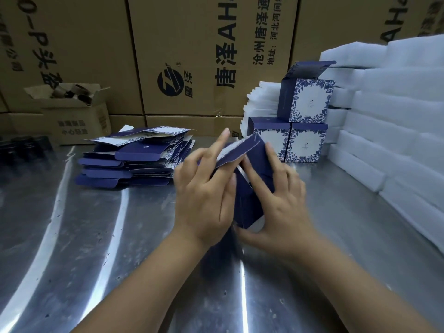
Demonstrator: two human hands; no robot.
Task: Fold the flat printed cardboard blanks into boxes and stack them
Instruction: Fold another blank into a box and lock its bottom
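**Two hands on one half-folded blank**

The half-folded blank (248, 203) is thin printed card, and I judge it very light and springy. It should be stiff across its panels, weak along the scored creases, and easy to dent at corners or tear at a tab. The glossy navy print may be a little slick. The best hold looks to be on the flat panels near the creases, with fingertips pushing each flap (236, 152) at its free edge rather than its middle.

The blank is held just above the steel table (101, 236), between both hands at the centre of the view. The left hand (204, 195) lies against its left side with fingers mostly straight, the index finger reaching up along the raised flap; it seems to press more than clasp. The right hand (276, 200) spreads its fingers over the right-hand panel while the thumb hooks under the near corner, so it grips the card.

The pile of flat blanks (134, 159) sits to the left, near the left hand. The three folded boxes (308, 140) stand stacked to the right, just beyond the right hand, against white foam blocks (396, 121).
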